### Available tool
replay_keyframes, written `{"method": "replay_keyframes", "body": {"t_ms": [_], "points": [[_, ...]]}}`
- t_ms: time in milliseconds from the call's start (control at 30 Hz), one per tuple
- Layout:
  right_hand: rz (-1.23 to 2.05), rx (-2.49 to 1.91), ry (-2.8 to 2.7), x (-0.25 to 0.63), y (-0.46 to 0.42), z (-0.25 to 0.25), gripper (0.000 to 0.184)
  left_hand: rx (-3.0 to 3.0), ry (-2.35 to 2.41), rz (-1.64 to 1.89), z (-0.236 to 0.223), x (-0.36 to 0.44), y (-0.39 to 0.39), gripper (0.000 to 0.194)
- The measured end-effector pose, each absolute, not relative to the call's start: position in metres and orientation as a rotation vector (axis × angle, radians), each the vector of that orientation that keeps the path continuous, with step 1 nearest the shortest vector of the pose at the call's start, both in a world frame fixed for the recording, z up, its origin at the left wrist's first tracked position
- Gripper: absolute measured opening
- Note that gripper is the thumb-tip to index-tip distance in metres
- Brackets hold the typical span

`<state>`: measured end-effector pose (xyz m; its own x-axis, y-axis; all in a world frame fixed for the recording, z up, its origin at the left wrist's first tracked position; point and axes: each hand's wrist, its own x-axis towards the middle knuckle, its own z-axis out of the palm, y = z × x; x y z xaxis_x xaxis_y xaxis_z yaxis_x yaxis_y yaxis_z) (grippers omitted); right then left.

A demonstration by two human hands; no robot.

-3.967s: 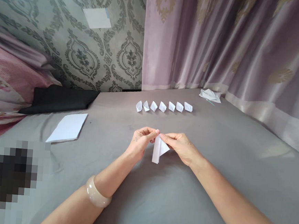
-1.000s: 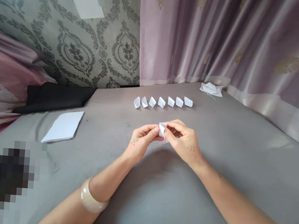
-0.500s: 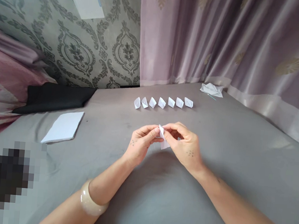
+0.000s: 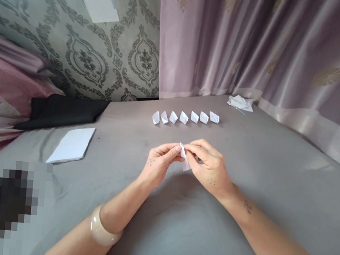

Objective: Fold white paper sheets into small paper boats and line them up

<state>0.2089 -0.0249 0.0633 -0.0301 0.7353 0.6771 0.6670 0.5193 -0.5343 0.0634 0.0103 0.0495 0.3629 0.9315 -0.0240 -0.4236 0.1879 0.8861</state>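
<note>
"White paper (image 4: 186, 166): where, what shape?"
"Centre, folded narrow, pinched by the left hand (image 4: 159, 164) and right hand (image 4: 212, 168); seven folded papers (image 4: 184, 118) stand at twelve o'clock."

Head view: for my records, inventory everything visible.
Held paper: 1, white, centre
Folded papers: 7, white, central row
Paper stack: 1, white, left
Paper pile: 1, white, far right
Thin strip: 1, teal, beside pile
Dark cloth: 1, black, left rear
Cover: 1, grey, beneath papers
Wall: 1, patterned grey, rear
Posted sheet: 1, white, wall
Curtains: uncounted, mauve, right
Floral fabric: 1, pink, left edge
Blurred patch: 1, dark, lower left
Bangle: 1, cream, left forearm
Left hand, right hand: 2, bare, centre
Forearms: 2, bare, foreground
</note>
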Motion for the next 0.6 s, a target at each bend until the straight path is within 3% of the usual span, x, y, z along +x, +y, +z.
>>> {"method": "replay_keyframes", "body": {"t_ms": [300, 600], "points": [[0.065, -1.205, -2.001, 0.219, -0.026, 0.073, 0.026, 0.893, 0.654, 1.038, 0.047, 0.061, 0.015, 0.017], [-0.226, -1.228, -2.272, 0.219, -0.027, 0.072, 0.029, 0.810, 0.653, 1.030, 0.046, 0.061, 0.017, 0.016]]}}
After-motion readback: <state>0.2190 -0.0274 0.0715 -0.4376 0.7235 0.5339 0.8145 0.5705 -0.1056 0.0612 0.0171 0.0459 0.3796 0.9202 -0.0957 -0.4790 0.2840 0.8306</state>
